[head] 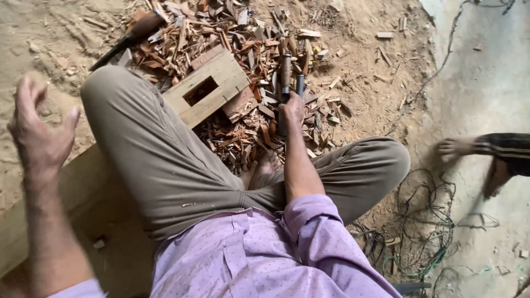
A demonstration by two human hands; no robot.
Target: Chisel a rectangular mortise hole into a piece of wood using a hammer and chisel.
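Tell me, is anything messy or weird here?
Yes: reddish wood chips lie scattered around the wooden beam with a rectangular hole. The right hand grips a chisel; the left hand is raised, empty.

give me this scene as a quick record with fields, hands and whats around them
setting: sandy ground strewn with wood chips
left hand: raised, fingers spread, holding nothing
right hand: gripping a wooden-handled chisel over the chips
workpiece: wooden beam with a rectangular mortise, under the person's knee
other tool: wooden-handled tool lying at top left
nearby: another person's foot; tangled wires
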